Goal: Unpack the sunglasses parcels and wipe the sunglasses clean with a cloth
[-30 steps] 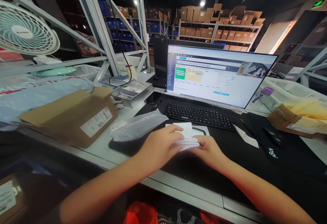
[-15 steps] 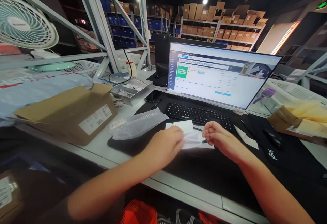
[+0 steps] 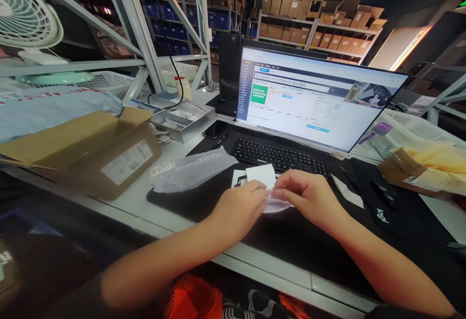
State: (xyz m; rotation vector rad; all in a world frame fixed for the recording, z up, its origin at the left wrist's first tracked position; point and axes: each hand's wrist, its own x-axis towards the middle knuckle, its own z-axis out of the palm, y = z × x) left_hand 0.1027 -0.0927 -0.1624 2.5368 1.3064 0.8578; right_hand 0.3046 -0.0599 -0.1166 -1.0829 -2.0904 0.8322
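Note:
Both hands meet over a black desk mat [image 3: 204,197] in front of the keyboard [image 3: 282,158]. My left hand [image 3: 238,208] and my right hand [image 3: 307,195] pinch a small stack of white paper labels [image 3: 264,178] between their fingertips. Part of the stack lies under my right fingers. A clear plastic bag with grey lettering [image 3: 192,167] lies just left of my left hand.
A monitor [image 3: 313,103] stands behind the keyboard. An open cardboard box [image 3: 83,151] sits at the left, a metal tray [image 3: 184,121] behind it, a fan [image 3: 25,15] above. A black mouse [image 3: 382,193] and brown parcels [image 3: 418,171] lie right. Shelving with boxes fills the background.
My right hand left the labels half a second ago, then came back onto them. The camera has tilted slightly, so the desk sits a little higher in view.

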